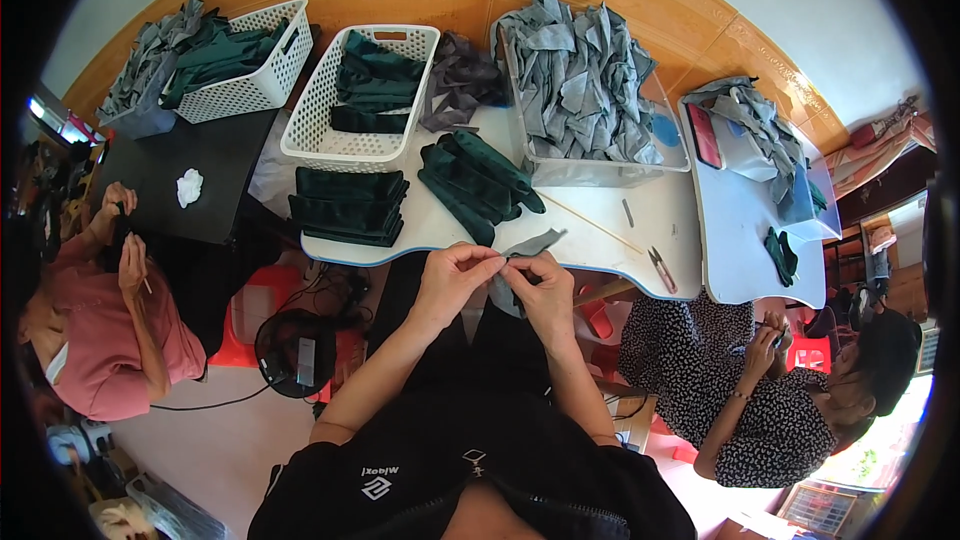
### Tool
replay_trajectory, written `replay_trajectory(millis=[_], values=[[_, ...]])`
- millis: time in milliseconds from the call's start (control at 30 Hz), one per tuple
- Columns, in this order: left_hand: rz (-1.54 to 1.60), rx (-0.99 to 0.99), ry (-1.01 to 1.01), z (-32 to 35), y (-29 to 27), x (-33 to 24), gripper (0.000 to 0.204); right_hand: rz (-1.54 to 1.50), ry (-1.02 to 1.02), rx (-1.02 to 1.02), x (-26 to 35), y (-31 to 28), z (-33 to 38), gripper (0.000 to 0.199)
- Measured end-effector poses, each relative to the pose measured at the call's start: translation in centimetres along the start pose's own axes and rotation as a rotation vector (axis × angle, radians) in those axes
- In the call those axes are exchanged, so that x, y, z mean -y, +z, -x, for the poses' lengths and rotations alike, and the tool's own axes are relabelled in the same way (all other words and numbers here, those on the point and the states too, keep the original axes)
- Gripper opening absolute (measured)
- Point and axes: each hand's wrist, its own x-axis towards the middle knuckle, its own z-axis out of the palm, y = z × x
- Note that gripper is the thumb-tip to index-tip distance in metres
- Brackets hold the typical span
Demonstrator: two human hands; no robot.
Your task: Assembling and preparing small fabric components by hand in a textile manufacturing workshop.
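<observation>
Pinching a narrow grey fabric strip (528, 245) between them, the left hand (452, 275) and the right hand (545, 292) were held close together just in front of the near edge of the white tabletop (600, 240). Both hands were clamped on the strip with thumb and fingers, and its free end was seen angled up and to the right over the tabletop edge, while another part hung down between the hands. Just beyond the hands, a pile of dark green folded fabric pieces (478, 178) was laid on the tabletop, with a flat stack of dark green cloth (348, 205) to its left. Further back, 2 white perforated plastic baskets (360, 90) were set side by side, and a clear bin heaped with grey fabric scraps (580, 80) was placed to their right. A small pair of thread snips (661, 269) was left near the right edge.
</observation>
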Motion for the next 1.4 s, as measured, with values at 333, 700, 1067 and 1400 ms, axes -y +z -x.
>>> replay_trajectory(millis=[333,700,1067,1400], values=[[0.094,0.013,0.100,-0.7,1.8,4.1,0.015,-0.877,0.388,0.073,-7.1,1.1,0.5,0.008],[-0.381,-0.033,0.318,-0.6,3.2,5.8,0.013,-0.843,0.360,-0.094,-10.0,1.7,1.3,0.011],[0.158,-0.038,-0.081,-2.3,2.6,8.8,0.038,-0.905,0.459,0.029,-11.5,-0.7,0.3,0.015],[0.221,-0.026,-0.063,-3.2,1.5,8.7,0.022,-0.785,0.514,0.251,-11.2,-0.1,0.7,0.016]])
